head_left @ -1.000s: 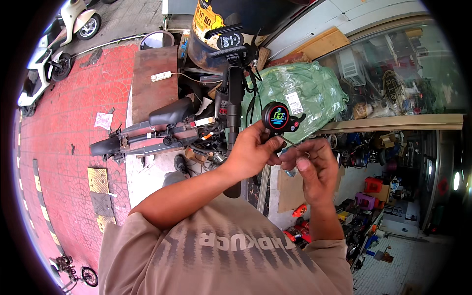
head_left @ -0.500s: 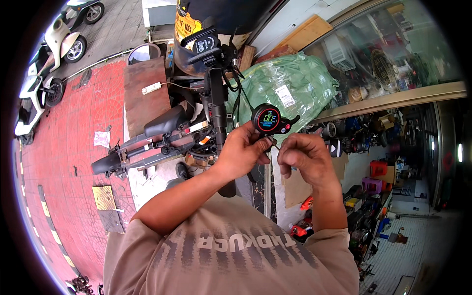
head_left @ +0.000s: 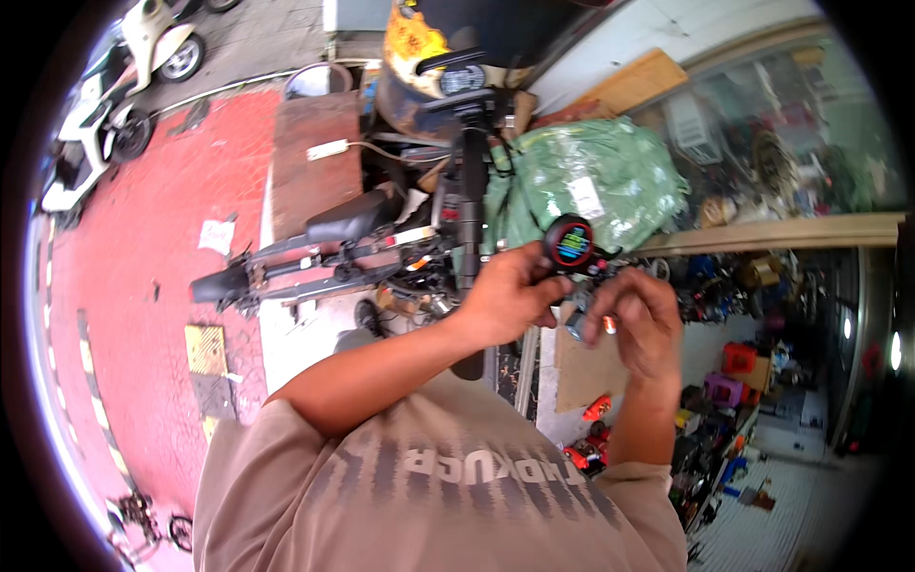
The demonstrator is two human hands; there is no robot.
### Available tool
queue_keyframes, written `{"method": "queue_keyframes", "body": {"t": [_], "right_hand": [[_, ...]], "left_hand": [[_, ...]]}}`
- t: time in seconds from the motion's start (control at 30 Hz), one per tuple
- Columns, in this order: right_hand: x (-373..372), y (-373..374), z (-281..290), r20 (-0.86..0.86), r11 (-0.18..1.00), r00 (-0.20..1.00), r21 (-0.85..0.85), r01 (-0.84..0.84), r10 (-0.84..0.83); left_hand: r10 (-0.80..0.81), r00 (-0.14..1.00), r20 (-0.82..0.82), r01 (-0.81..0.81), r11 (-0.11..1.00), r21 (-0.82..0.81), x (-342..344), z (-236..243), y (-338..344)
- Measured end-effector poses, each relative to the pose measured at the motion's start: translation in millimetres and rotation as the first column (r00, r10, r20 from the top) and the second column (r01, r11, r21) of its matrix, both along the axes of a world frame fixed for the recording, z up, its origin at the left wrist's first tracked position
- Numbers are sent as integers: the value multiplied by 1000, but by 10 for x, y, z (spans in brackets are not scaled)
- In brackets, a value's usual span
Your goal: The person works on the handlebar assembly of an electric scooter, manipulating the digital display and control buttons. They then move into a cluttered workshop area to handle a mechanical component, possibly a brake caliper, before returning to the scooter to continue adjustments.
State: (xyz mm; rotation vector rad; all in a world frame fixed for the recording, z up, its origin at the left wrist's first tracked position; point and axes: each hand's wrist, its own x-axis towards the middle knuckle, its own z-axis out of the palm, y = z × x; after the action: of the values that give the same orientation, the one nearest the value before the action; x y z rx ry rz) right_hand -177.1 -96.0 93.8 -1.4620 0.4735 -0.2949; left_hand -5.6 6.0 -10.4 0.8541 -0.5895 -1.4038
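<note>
My left hand (head_left: 515,294) grips a round black display unit (head_left: 569,240) with a red ring, its screen lit, a small lever and buttons at its side. Just right of it, my right hand (head_left: 639,319) is raised with curled, pinched fingers, blurred by motion. Something small and greyish shows beside those fingertips, too smeared to name. Behind my left hand stands the black stem (head_left: 471,191) of an electric scooter. Its black saddle (head_left: 348,217) and grey frame reach out to the left. A phone-holder-like black mount (head_left: 464,81) tops the stem.
Beyond the display lies a green plastic-wrapped bundle (head_left: 610,181) against a glass case (head_left: 762,124). A brown board (head_left: 315,162) carries a white power strip (head_left: 328,150). Parked scooters (head_left: 95,143) line the far left. Tools and parts crowd the shop floor at right, near a purple stool (head_left: 722,389).
The whole view has shifted, so the scooter and bundle sit further right. My right hand has drawn slightly down and away from the display unit; my left hand still grips it.
</note>
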Motion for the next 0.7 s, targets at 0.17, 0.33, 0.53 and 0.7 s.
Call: {"method": "queue_keyframes", "body": {"t": [0.17, 0.33, 0.53, 0.7], "right_hand": [[138, 247, 131, -29, 940, 996, -335, 67, -82], [89, 156, -51, 135, 992, 989, 123, 38, -54], [220, 289, 300, -59, 904, 991, -418, 86, -122], [321, 443, 48, 187, 962, 944, 61, 265, -272]], "left_hand": [[19, 999, -30, -19, 1000, 5, 17, -40, -11], [20, 998, -65, -22, 999, -37, -7, -38, -4], [36, 990, -133, -38, 999, -15, 5, -45, 19], [112, 991, -67, -111, 993, 28, 138, 166, 208]]}}
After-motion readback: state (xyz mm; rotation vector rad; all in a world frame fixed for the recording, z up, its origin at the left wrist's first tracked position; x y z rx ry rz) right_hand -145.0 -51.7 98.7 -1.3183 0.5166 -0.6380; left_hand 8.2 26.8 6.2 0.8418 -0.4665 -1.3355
